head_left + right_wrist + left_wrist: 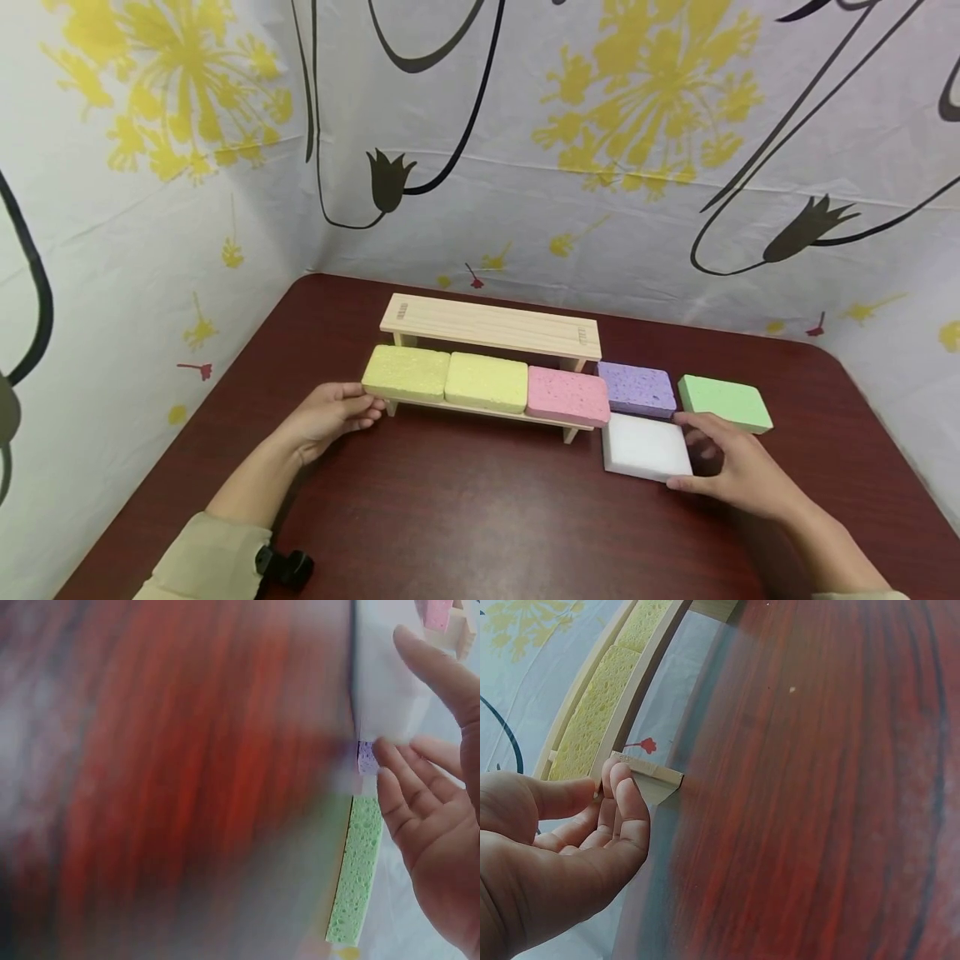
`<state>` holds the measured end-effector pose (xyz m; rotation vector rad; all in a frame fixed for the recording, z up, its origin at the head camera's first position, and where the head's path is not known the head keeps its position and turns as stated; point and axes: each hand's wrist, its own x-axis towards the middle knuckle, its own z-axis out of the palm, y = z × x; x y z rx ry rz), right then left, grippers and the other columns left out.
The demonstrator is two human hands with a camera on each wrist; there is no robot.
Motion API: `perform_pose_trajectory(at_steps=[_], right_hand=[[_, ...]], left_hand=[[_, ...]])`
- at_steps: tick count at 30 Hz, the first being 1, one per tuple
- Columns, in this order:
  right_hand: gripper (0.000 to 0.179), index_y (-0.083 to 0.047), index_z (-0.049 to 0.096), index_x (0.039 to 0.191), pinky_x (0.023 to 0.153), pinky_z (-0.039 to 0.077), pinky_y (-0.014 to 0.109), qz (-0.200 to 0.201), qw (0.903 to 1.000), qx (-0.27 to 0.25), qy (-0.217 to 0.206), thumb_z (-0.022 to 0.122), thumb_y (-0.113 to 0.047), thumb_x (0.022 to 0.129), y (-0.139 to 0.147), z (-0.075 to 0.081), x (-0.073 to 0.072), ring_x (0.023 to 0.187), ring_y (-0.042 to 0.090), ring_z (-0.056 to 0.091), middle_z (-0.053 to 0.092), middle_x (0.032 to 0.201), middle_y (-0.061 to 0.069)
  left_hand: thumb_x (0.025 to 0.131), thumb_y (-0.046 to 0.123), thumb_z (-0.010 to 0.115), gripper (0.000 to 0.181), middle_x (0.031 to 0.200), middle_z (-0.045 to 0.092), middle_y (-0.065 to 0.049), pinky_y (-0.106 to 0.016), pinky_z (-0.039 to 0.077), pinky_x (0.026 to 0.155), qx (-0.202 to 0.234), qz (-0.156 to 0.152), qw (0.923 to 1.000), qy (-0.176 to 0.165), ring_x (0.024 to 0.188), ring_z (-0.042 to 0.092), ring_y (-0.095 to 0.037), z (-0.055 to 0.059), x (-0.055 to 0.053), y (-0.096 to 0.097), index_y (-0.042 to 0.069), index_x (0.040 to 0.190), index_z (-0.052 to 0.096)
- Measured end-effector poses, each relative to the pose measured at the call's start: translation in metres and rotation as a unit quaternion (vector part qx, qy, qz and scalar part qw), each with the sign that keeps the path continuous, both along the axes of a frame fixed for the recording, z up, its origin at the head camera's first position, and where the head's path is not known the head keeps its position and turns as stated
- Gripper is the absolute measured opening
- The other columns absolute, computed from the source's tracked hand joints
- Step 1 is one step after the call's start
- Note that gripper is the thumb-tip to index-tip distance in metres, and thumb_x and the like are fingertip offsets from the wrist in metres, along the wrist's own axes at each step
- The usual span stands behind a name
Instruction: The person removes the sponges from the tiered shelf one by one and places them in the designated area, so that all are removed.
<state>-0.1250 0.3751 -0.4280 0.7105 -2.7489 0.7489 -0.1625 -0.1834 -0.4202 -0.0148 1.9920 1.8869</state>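
My left hand pinches the left end of the lower board of a two-step wooden rack. In the left wrist view, its thumb and curled fingers meet at the board's corner above a leg. Two yellow sponges and a pink sponge lie side by side on that lower step. My right hand holds a white sponge by its right end, thumb at the near corner and index finger at the far one. Its other fingers are partly hidden in the head view.
Just behind the white sponge lies a purple sponge, beside the rack's right end. A green sponge is farther right on the dark red table. The rack's upper step carries nothing. A patterned cloth hangs behind and at both sides.
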Motion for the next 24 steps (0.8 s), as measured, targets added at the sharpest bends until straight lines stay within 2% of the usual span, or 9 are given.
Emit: perform_pose_trajectory(at_steps=[4,8,12,19,22,24], right_hand=[[0.084,-0.004,0.061,0.129,0.060,0.042,0.017,-0.015,0.9996,0.003,0.022,0.100,-0.029,0.058,-0.004,0.003,-0.002,0.074,0.005,0.052,0.061,0.104,-0.001],[0.081,-0.003,0.060,0.130,0.066,0.043,0.014,-0.022,0.9990,-0.002,0.040,0.099,-0.026,0.062,-0.012,0.009,-0.005,0.081,0.009,0.056,0.064,0.110,0.005],[0.076,-0.002,0.059,0.133,0.076,0.047,0.009,-0.032,0.9990,-0.013,0.029,0.095,-0.024,0.070,-0.023,0.015,-0.008,0.092,0.019,0.064,0.065,0.118,0.009],[0.072,0.003,0.056,0.136,0.083,0.049,0.009,-0.028,0.9987,-0.042,0.011,0.090,-0.019,0.077,-0.043,0.023,-0.012,0.095,0.032,0.068,0.066,0.120,0.016],[0.068,0.003,0.057,0.134,0.084,0.053,0.014,-0.020,0.9986,-0.047,0.013,0.089,-0.018,0.078,-0.050,0.025,-0.015,0.096,0.033,0.069,0.066,0.120,0.017],[0.067,0.003,0.057,0.133,0.085,0.057,0.024,-0.018,0.9987,-0.048,0.010,0.089,-0.019,0.079,-0.054,0.025,-0.016,0.097,0.034,0.070,0.066,0.120,0.017]], left_hand=[[0.106,0.002,0.047,0.033,0.107,0.067,-0.014,-0.023,0.056,0.082,0.000,-0.001,1.0000,0.000,0.093,0.066,-0.013,-0.001,0.000,0.000,-0.021,0.129,0.049],[0.106,0.003,0.048,0.033,0.107,0.067,-0.013,-0.024,0.056,0.082,0.000,-0.002,1.0000,0.000,0.093,0.066,-0.013,-0.002,0.000,-0.001,-0.021,0.130,0.049],[0.106,0.002,0.047,0.033,0.107,0.067,-0.014,-0.024,0.057,0.082,0.001,0.000,1.0000,0.000,0.092,0.066,-0.013,-0.002,0.000,-0.001,-0.021,0.130,0.049],[0.106,0.002,0.047,0.033,0.108,0.067,-0.014,-0.024,0.057,0.083,0.001,0.000,1.0000,0.000,0.093,0.066,-0.012,-0.002,0.001,-0.001,-0.021,0.129,0.048],[0.106,0.002,0.047,0.033,0.107,0.067,-0.013,-0.024,0.057,0.083,0.001,0.000,1.0000,0.001,0.092,0.066,-0.012,-0.001,0.001,0.000,-0.021,0.130,0.048],[0.106,0.002,0.047,0.033,0.107,0.067,-0.013,-0.024,0.057,0.083,0.000,-0.001,1.0000,0.001,0.093,0.066,-0.012,-0.001,0.001,0.000,-0.021,0.130,0.048]])
